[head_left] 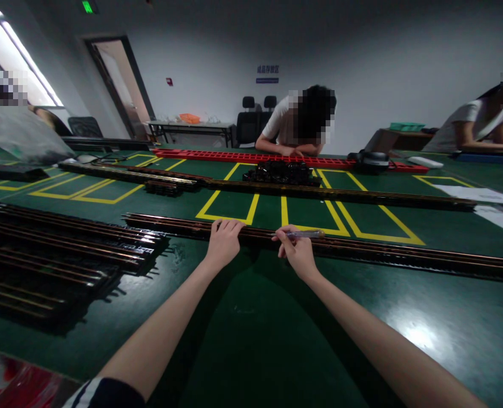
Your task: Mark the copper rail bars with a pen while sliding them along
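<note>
A long black strip with copper-coloured lines lies across the green table in front of me. My left hand is closed over its far edge, fingers bent on top; the thumb is hidden. Just to the right, my right hand pinches a slim pen-like tool with a clear handle. The tool lies nearly level, its thin tip pointing left, close above the strip. Whether the tip touches the strip, I cannot tell.
More black strips are piled at the left. Beyond run another long strip, a tangled black heap and a red slotted rail. White papers lie at right. A person leans on the far edge; others sit at both sides.
</note>
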The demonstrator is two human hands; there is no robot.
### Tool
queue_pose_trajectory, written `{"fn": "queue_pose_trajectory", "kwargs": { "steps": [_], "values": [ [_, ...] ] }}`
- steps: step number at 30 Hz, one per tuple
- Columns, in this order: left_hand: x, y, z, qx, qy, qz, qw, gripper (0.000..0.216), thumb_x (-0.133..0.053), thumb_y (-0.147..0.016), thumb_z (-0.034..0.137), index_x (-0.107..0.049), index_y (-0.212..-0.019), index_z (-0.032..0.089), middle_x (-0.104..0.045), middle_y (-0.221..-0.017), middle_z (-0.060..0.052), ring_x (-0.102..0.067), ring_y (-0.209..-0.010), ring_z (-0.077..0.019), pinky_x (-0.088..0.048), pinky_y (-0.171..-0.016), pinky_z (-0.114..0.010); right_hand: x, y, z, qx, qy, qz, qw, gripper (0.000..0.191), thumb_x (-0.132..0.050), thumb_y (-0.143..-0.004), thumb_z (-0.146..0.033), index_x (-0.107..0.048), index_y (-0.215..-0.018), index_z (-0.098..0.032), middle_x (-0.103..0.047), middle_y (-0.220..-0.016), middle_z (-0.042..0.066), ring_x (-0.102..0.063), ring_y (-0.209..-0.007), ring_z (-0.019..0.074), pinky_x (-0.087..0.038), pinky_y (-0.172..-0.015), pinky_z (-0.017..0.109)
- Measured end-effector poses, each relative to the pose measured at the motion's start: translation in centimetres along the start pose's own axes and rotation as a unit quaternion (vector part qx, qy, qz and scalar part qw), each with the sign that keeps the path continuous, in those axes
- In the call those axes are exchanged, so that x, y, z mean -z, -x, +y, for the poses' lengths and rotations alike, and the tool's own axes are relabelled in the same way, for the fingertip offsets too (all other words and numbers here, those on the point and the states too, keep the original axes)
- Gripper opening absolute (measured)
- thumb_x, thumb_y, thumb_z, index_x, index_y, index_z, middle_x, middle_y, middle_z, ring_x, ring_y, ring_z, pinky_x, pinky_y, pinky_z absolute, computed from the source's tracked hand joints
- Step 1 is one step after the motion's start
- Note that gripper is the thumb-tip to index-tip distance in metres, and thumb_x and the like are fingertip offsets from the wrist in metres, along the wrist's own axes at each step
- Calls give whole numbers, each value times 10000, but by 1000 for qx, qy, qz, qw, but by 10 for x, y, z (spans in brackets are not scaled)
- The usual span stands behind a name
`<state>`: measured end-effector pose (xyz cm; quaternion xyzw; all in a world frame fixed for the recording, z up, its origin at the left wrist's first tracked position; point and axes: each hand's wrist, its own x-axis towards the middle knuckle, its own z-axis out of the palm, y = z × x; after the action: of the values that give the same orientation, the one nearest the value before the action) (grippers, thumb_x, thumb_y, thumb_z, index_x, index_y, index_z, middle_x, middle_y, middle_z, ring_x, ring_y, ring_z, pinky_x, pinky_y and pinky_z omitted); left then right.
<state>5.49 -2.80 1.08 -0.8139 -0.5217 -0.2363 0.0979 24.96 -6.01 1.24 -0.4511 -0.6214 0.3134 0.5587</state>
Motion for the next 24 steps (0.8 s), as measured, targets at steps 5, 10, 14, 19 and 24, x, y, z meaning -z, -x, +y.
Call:
{"fn": "queue_pose_trajectory", "kwargs": {
  "steps": [5, 10, 14, 19, 24],
  "values": [
    [0, 1, -1, -1, 2, 5, 1000, 426, -355, -795, 34, -622, -1083, 199, -658, -1124, -72, -551, -1086, -233, -305, -1016, -451, 0, 1, 1, 6, 11, 34, 999, 387, -527, -822, -572, -562, -770, -190, -656, -699, 36, -544, -393, 95, -437, -351, 207],
    [2, 0, 0, 4, 3, -1, 1000, 413, -365, -801, 40, -628, -1081, 194, -662, -1126, -71, -560, -1085, -232, -304, -1019, -456, 0, 1, 4, 11, 0, 49, 999, 380, -532, -823, -564, -551, -767, -189, -642, -679, 31, -532, -389, 91, -428, -348, 201],
    [3, 0, 1, 6, 1, 2, 1000, 420, -357, -802, 38, -628, -1078, 201, -663, -1122, -68, -561, -1081, -231, -307, -1018, -459, 0, 1, 5, 8, 0, 54, 999, 379, -531, -825, -563, -556, -774, -188, -638, -672, 28, -528, -390, 88, -427, -352, 198],
    [1, 1, 0, 3, -2, 10, 1000, 421, -360, -797, 32, -632, -1070, 200, -669, -1107, -67, -568, -1071, -233, -315, -1010, -457, 1, 1, 5, 5, 1, 51, 999, 381, -535, -824, -560, -557, -770, -183, -641, -674, 36, -536, -399, 91, -432, -357, 198],
    [0, 1, -1, -1, 2, 16, 1000, 409, -368, -795, 30, -636, -1068, 176, -674, -1097, -70, -574, -1056, -233, -317, -1004, -452, 1, 2, 3, 8, 16, 45, 999, 386, -528, -828, -555, -555, -759, -177, -642, -668, 35, -538, -398, 94, -429, -365, 201]
  ]
}}
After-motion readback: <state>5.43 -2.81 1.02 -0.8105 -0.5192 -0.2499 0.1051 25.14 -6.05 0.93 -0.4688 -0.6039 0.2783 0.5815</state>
